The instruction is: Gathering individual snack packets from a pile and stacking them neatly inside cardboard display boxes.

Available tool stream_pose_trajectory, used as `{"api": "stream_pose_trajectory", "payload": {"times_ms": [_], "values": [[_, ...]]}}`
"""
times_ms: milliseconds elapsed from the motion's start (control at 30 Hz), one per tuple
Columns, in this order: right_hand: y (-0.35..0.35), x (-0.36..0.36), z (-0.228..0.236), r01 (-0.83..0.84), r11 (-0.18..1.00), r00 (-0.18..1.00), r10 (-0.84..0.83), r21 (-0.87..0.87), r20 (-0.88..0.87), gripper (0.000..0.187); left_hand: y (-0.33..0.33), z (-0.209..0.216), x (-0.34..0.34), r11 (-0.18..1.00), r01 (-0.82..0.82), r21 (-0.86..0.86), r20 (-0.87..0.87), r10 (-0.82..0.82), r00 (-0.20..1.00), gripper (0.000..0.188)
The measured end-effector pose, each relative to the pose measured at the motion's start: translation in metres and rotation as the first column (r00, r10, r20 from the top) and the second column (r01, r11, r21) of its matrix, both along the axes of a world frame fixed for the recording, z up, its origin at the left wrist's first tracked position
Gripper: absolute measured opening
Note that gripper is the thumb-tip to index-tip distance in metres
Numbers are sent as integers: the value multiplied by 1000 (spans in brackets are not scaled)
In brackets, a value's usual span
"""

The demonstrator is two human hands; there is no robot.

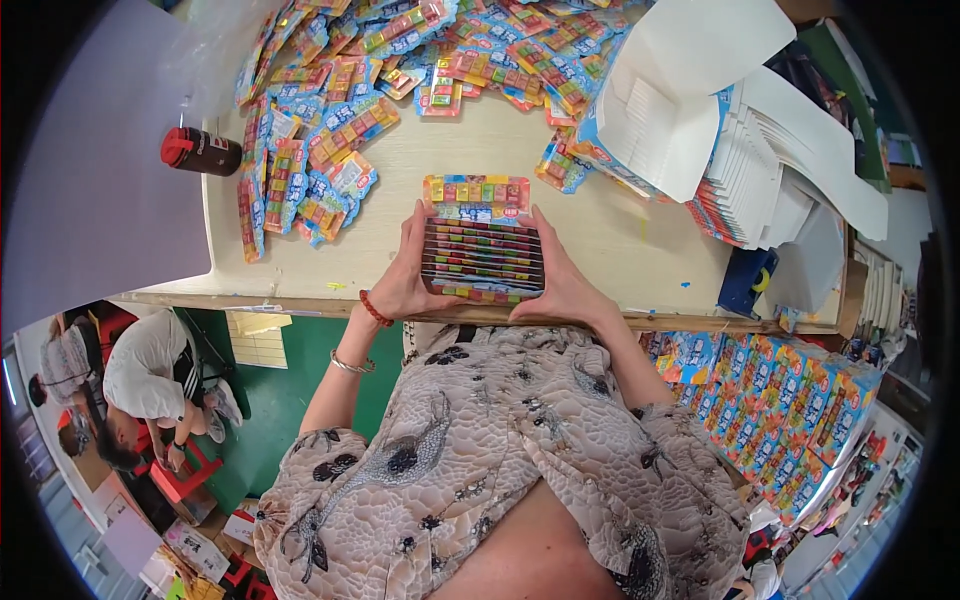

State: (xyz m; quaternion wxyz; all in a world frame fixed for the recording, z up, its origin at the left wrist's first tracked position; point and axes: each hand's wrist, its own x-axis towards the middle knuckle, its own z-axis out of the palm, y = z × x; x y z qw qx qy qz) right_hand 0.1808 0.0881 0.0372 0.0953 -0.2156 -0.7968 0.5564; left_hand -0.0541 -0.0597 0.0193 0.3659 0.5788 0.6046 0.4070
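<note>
Close to the table's front edge, a stack of colourful blister packs [483, 258] stands on edge between my hands. Each pack appears to hold a row of small coloured pieces, like candies. The rearmost pack [476, 190] rises above the others and shows its printed face. My left hand [405, 278], with a red bead bracelet and a silver bangle at the wrist, presses on the stack's left side. On the opposite side my right hand [565, 277] is closed against it, thumb along the near edge. The fingers behind the stack are partly hidden.
Loose blister packs [350, 130] lie heaped across the back and left of the pale table [640, 260]. An open white carton [655, 110] and nested flat cartons [770, 165] stand right. A dark bottle [203, 150] is left, a blue tape dispenser [745, 280] right. Filled boxes [780, 400] are stacked below.
</note>
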Motion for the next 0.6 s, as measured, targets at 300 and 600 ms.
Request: {"api": "stream_pose_trajectory", "payload": {"times_ms": [300, 600], "values": [[-3, -4, -3, 19, 987, 996, -4, 160, -89, 124, 0, -1, 1, 1000, -5, -1, -5, 5, 1000, 142], [-22, -5, -20, 182, 964, 951, -222, -195, -215, 112, 2, -11, 4, 1000, -8, 10, 62, 7, 998, 143]]}}
